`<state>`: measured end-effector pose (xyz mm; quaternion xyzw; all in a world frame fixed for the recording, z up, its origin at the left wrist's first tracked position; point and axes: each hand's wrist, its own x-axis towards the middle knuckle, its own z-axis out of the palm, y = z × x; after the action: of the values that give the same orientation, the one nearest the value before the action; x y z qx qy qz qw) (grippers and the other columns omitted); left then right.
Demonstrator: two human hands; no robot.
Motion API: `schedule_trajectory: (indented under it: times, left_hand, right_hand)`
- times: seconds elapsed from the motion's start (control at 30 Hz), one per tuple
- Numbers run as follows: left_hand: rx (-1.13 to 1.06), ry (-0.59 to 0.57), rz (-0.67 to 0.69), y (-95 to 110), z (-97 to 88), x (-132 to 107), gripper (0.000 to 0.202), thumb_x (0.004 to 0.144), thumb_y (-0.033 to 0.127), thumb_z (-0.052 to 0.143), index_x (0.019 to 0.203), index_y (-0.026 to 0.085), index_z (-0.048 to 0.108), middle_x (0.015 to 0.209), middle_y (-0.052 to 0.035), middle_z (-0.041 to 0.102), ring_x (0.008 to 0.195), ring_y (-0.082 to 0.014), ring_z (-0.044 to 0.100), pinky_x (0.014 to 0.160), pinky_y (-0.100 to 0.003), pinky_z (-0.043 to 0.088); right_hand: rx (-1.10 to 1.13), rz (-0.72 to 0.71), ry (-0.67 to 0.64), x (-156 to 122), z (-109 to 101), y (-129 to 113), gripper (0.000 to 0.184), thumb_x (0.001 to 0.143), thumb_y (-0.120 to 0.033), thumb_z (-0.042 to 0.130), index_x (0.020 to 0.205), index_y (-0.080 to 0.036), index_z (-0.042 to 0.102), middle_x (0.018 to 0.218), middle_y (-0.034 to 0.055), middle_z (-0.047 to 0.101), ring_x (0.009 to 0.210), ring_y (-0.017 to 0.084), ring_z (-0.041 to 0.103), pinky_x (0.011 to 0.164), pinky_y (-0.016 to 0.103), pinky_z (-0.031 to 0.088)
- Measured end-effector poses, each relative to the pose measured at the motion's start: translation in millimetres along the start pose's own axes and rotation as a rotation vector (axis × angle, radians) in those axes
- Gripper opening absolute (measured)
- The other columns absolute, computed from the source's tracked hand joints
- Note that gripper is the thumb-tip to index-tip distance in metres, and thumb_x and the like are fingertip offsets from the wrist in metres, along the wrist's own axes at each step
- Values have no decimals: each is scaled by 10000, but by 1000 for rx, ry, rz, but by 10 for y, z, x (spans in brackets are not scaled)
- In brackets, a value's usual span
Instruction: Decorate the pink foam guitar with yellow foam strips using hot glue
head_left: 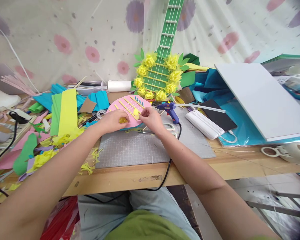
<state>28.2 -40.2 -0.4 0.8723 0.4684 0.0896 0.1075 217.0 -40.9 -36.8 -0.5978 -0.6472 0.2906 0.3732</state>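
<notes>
A pink round craft piece point(125, 103) with yellow strips and small blue pegs lies at the far edge of the grey cutting mat point(145, 148). My left hand point(113, 120) is closed on a small yellow paper flower point(122, 120) at the pink piece's near edge. My right hand point(150, 119) pinches a bit of yellow paper point(136, 112) on the pink piece, fingers pressed together. Behind stands a green paper guitar point(162, 63) ringed with yellow paper roses.
A blue glue gun point(170, 111) lies right of my hands, its black cord running off the table's front edge. White scissors point(170, 128), a white power strip point(204, 124), a dark phone point(218, 118), a white board point(262, 100). Paper sheets and scraps crowd the left.
</notes>
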Motion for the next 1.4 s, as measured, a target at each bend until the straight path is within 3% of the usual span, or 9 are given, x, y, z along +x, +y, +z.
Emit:
schedule_trajectory:
  times: [0.33,0.53,1.1,1.4]
  left_hand:
    - [-255,82,-172,-106,36,-18,197,669,331,537,751,208,667,890,-11,703,862,-184,620,808,-284,476]
    - [-286,76,-177,-60,-4,-24,192,648,313,530,732,198,659,853,-16,703,864,-186,617,804,-282,480]
    - [-254,58,-171,-52,-46,-52,178,652,304,519,722,207,651,839,2,706,839,-171,614,791,-272,466]
    - [-237,65,-165,-90,-23,-58,201,650,326,525,736,209,664,844,0,703,835,-174,615,798,-279,463]
  right_hand:
    - [-55,-2,-70,-139,191,-178,147,662,-209,541,798,-243,497,729,-42,632,728,160,598,679,291,413]
    - [-144,-74,-29,-130,273,-196,96,679,-194,523,765,-234,506,761,-11,663,780,186,603,764,333,412]
    - [-193,-139,-10,-134,377,-181,60,711,-216,515,770,-225,524,762,-4,643,800,181,591,781,329,395]
    - [-54,-51,-100,-171,273,-236,101,715,-287,532,796,-235,500,779,-19,671,788,171,622,751,318,430]
